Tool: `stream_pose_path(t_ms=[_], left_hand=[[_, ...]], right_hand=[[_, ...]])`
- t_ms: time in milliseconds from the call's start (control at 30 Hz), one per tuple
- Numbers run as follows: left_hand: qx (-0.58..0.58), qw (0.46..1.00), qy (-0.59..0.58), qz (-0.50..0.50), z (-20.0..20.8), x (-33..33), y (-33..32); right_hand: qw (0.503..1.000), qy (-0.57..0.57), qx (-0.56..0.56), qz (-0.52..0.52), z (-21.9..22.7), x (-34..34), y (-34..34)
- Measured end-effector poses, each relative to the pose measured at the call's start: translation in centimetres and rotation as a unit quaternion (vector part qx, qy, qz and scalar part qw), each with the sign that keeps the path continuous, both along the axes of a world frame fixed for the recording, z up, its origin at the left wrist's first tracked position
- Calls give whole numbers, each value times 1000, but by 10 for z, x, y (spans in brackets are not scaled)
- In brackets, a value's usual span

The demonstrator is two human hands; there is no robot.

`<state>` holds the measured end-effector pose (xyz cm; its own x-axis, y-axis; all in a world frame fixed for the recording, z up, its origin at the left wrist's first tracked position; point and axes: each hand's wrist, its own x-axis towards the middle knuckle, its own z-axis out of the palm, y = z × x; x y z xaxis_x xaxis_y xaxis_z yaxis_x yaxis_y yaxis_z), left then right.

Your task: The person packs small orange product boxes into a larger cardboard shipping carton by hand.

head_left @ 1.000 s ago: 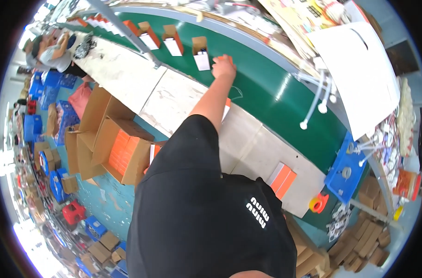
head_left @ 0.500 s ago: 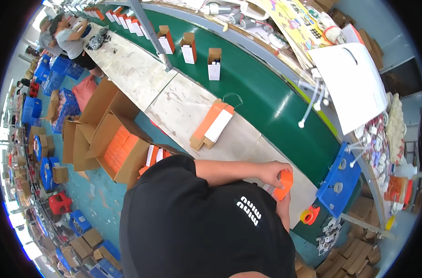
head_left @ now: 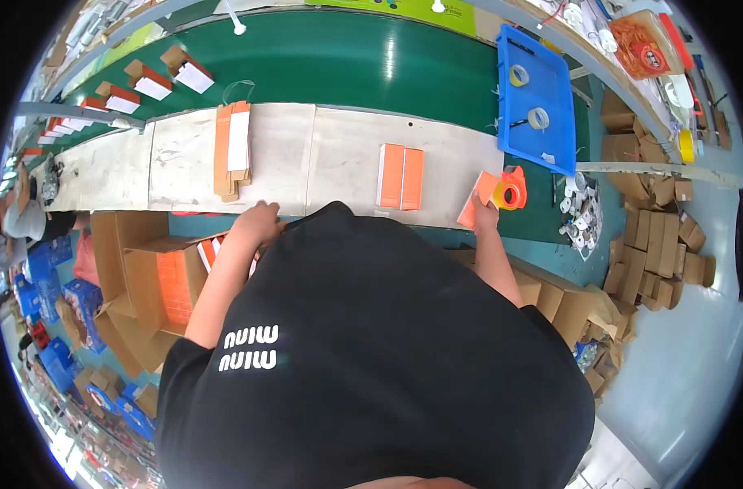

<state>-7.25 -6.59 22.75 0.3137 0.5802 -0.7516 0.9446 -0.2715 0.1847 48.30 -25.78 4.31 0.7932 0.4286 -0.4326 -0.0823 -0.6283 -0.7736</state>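
My right hand (head_left: pixel 486 215) is closed on a small orange box (head_left: pixel 476 198) at the right end of the pale work surface. Right beside that box lies a red-orange tape dispenser (head_left: pixel 513 188) with a yellow roll. My left hand (head_left: pixel 260 222) is off to the left at the surface's near edge, fingers bent and apart, close to orange-and-white boxes (head_left: pixel 206 253) in an open carton. I see nothing in it, though its underside is hidden. Between my hands, two orange boxes (head_left: pixel 401 177) lie side by side. Farther left rests a stack of flattened orange-and-white cartons (head_left: pixel 233 151).
Behind the pale surface runs a green belt (head_left: pixel 330 61), bearing several open boxes (head_left: pixel 194 75) at the left. A blue tray (head_left: pixel 560 106) with tape rolls stands at the far right. A large brown carton (head_left: pixel 114 248) of orange boxes is on my left; more cartons lie at the right.
The view has swung round to the right. Both hands were together at an orange box; now only my right hand holds one, and my left hand has moved away leftward to the carton.
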Motion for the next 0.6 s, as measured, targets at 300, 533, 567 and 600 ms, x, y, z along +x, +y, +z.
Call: stream_pose_path(t_ms=[300,533,567,600], left_hand=[[-28,996,-59,52,-20,-22,-38],[147,957,-206,141,-36,-45,72],[155,942,-222,201,-36,-56,100],[192,913,-235,272,-51,-76,130]], right_hand=[[978,-64,-47,193,-22,-53,83],[987,-103,-36,117,-66,-54,62],[987,-104,-75,99,-61,-69,58],[984,-106,-113,88,-43,-84,56]])
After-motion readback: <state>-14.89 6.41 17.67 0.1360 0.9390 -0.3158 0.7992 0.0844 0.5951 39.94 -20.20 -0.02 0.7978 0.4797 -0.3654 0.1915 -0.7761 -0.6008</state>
